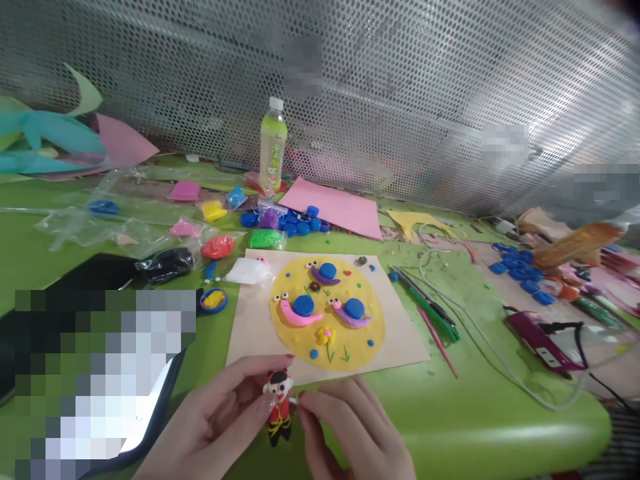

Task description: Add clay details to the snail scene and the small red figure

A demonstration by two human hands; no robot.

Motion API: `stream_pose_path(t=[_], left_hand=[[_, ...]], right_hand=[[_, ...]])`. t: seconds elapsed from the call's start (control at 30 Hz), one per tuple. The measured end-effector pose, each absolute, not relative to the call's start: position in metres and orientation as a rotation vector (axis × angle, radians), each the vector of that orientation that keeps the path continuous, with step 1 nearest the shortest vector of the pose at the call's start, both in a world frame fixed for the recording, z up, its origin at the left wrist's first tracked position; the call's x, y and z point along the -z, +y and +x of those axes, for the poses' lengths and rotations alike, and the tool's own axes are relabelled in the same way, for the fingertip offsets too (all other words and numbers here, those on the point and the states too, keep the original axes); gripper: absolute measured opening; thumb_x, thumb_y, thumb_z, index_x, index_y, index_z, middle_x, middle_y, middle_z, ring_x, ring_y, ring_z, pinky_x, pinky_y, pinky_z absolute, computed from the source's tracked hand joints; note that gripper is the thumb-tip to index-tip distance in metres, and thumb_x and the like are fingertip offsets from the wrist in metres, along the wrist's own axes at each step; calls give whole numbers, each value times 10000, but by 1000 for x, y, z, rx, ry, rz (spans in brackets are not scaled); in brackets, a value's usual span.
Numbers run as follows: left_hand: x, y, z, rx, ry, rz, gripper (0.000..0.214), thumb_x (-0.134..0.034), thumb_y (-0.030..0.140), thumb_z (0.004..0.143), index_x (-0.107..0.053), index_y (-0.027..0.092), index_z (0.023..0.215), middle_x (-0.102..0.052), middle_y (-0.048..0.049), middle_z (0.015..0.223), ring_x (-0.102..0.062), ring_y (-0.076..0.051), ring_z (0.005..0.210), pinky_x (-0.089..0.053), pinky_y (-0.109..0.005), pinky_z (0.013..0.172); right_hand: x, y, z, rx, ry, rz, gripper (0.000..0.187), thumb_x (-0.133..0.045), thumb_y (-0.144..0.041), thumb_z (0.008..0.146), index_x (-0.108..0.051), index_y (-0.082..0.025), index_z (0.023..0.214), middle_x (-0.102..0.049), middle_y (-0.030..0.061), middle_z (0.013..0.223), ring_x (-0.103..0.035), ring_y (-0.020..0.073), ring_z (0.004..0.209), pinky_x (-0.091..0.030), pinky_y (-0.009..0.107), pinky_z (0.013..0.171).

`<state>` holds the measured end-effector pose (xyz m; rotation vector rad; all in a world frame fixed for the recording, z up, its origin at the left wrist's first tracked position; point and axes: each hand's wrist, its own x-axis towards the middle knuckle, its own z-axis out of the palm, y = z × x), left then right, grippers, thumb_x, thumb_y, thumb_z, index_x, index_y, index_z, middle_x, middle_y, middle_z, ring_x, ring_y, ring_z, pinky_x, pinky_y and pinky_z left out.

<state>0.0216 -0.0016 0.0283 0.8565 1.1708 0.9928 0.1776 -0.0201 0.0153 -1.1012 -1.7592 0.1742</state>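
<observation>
Hands meet at 6 o'clock of the round yellow clay disc (pixel 360 333) bearing three blue-shelled snails. The left hand (pixel 220 420) curls half closed around a small red, white and black clay figurine (pixel 279 408), gripping its head, while the right hand (pixel 353 427) pinches a white bit at its side. A green drink bottle (pixel 273 143) stands at the disc's 12 o'clock.

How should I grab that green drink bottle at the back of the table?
Grip the bottle around its straight middle, coming from the front: it stands upright, the mesh wall is close behind, and clutter crowds its base.
</observation>
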Motion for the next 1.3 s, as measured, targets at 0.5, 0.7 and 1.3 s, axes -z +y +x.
stream_pose_path(t=[0.5, 0.7, 1.3], left_hand=[[-33, -1, 24, -1049, 1159, 840, 371, -843, 547, 608, -777, 323, 896, -745, 47, 872, -694, -124, 870, -524, -52, 739], [-33, -1, 25, -1053, 1148, 834, 347, -844, 524, 621, -777, 320, 894, -750, 50, 853, -697, -121, 850, -527, -51, 727], [-34, 0, 21, -1027, 1176, 868, 352, -826, 547, 628, -781, 321, 894, -747, 46, 869, -683, -125, 875, -522, -62, 749]], right_hand=[[-17, -26, 178, -188, -1809, -1159, 193, -556, -3, 843, -618, -164, 932, -635, 54, 760, -563, 165, 709, -521, 277, 632], [-17, -25, 178, -189, -1805, -1142, 186, -563, -8, 843, -622, -161, 930, -638, 54, 754, -561, 163, 695, -515, 278, 614], [-14, -22, 174, -427, -1677, -1056, 264, -531, -17, 842, -659, -203, 979, -615, 32, 773, -584, 120, 668, -499, 211, 568]])
